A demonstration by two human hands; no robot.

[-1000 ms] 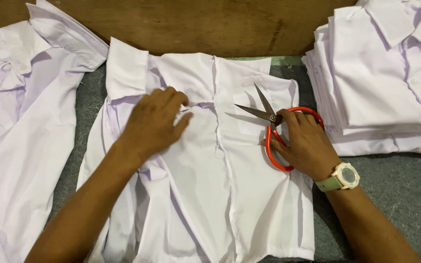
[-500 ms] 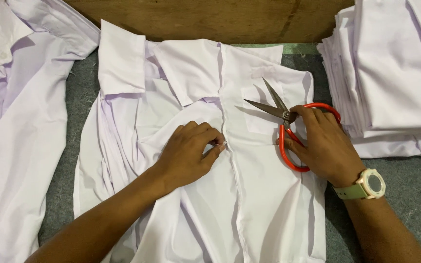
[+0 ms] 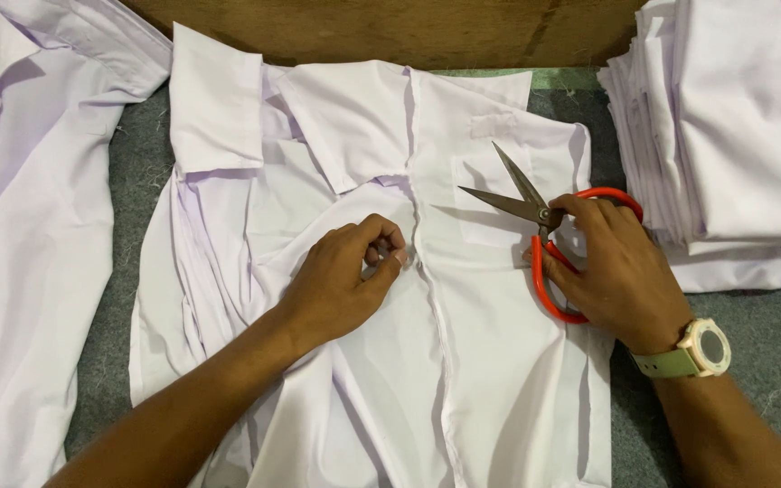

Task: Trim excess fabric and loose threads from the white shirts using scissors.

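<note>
Left hand (image 3: 347,276) pinching the fabric of a white shirt (image 3: 363,163) at frame centre, right hand (image 3: 609,271) gripping open red scissors (image 3: 535,226), shirt stack (image 3: 734,136) upper right

We see a white shirt (image 3: 463,361) of smooth, matt cloth on rough grey felt (image 3: 761,343). Our scissors (image 3: 544,235) have dull metal blades and glossy red handles; the backboard (image 3: 390,32) is bare wood.
</note>
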